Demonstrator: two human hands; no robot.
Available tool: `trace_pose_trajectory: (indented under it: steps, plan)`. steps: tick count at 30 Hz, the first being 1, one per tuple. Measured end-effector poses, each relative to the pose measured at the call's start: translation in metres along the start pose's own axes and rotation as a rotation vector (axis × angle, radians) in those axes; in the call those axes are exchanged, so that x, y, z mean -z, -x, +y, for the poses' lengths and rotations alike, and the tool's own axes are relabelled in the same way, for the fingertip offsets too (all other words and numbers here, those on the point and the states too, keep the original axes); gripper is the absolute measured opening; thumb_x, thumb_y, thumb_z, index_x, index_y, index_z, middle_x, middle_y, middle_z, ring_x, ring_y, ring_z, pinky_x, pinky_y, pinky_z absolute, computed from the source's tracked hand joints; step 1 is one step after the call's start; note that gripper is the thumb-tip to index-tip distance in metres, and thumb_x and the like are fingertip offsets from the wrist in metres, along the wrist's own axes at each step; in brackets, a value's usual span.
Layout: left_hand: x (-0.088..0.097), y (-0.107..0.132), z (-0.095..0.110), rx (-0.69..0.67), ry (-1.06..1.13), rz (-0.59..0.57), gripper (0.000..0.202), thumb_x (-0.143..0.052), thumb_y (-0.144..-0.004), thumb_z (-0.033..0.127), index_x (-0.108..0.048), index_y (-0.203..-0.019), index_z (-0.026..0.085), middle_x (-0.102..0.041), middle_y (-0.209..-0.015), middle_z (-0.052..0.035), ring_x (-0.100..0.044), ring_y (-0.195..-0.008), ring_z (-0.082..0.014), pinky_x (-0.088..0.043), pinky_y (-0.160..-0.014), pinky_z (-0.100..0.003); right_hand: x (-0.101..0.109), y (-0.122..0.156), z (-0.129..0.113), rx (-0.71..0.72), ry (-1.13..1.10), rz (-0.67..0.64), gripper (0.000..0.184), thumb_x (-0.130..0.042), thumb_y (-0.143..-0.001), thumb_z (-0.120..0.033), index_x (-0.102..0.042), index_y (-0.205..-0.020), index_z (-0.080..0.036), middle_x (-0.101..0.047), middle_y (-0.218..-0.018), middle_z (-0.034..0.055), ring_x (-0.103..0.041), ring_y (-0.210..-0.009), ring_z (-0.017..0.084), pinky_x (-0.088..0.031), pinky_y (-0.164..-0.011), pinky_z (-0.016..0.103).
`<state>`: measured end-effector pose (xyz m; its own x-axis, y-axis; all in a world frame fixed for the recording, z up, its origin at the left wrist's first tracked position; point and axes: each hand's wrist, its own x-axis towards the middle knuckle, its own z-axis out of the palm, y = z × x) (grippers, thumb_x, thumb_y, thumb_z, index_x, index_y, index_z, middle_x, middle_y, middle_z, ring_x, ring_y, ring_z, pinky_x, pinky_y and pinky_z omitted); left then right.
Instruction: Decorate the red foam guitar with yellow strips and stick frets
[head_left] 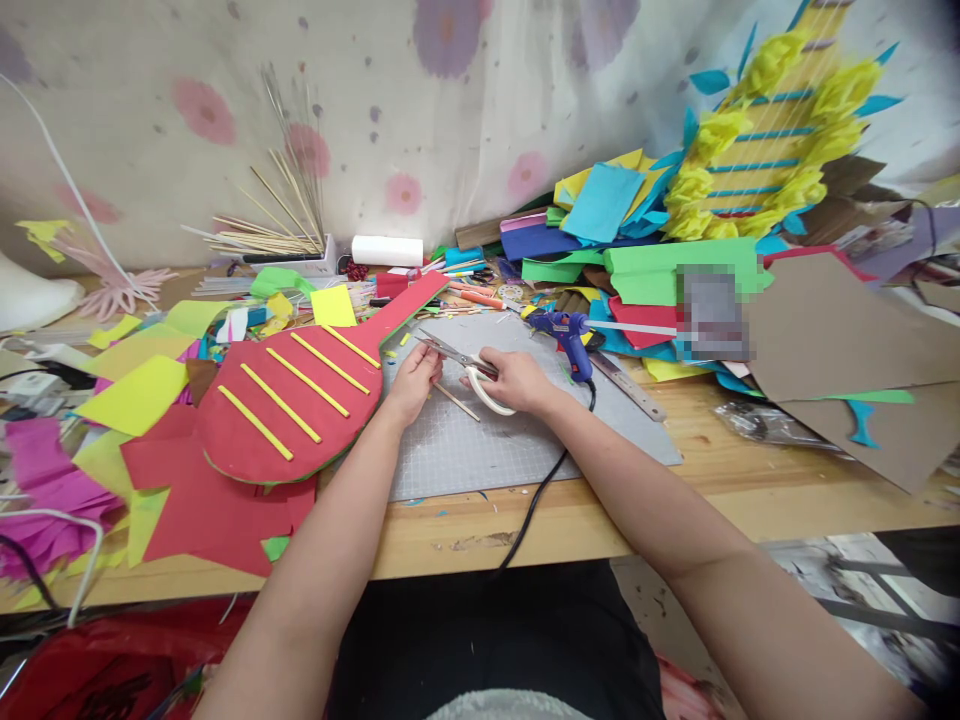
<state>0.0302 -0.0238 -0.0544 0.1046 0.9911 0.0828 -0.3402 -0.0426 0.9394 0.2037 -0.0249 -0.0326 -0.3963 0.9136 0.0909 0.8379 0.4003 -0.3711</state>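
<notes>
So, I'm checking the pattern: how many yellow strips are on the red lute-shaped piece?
5 yellow strips, slanting across the red lute-shaped piece: one nearest its neck, three along the middle, and one nearest its rounded end. None there seems hidden.

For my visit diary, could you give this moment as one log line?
Right hand: holding scissors | Left hand: by their blades, hold unclear | Glue gun: right of right hand | Red cutout: mostly left of left hand

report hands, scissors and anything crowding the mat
Right hand holding white-handled scissors. Left hand by the blades, its hold unclear. Glue gun on right, its black cord crossing the grey mat.
</notes>
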Motion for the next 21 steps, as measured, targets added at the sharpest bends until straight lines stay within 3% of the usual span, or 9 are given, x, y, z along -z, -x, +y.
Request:
trace_pose_trajectory:
  steps: [8,14,21]
  plan:
    - [0.002,-0.002,0.001,-0.008,0.032,-0.012,0.02,-0.054,-0.082,0.031,-0.049,-0.069,0.017,-0.036,-0.058,0.0047,-0.03,-0.047,-0.0047,-0.028,-0.047,-0.018,-0.004,-0.004,0.016,-0.002,-0.063,0.054,0.043,-0.041,-0.081,-0.057,-0.055,-0.069,-0.019,-0.057,-0.062,0.0003,-0.045,-0.056,0.011,-0.026,-0.054,0.023]
    - [0.001,-0.002,0.003,0.043,-0.012,0.06,0.009,-0.056,-0.08,0.024,-0.051,-0.077,0.017,-0.049,-0.063,0.0042,-0.045,-0.053,-0.0046,-0.039,-0.054,-0.017,-0.001,-0.006,0.025,-0.244,0.086,0.145,0.037,-0.046,-0.08,-0.05,-0.058,-0.087,-0.016,-0.063,-0.081,0.0088,-0.056,-0.072,0.018,-0.033,-0.061,0.025]
    - [-0.004,0.002,0.015,0.163,0.132,0.088,0.014,-0.055,-0.079,0.02,-0.043,-0.086,0.017,-0.066,-0.077,-0.0032,-0.065,-0.071,-0.0139,-0.05,-0.074,-0.032,-0.002,-0.003,0.033,-0.277,0.109,0.182,0.033,-0.053,-0.075,-0.032,-0.056,-0.101,-0.011,-0.058,-0.103,0.0164,-0.054,-0.094,0.027,-0.04,-0.077,0.033]
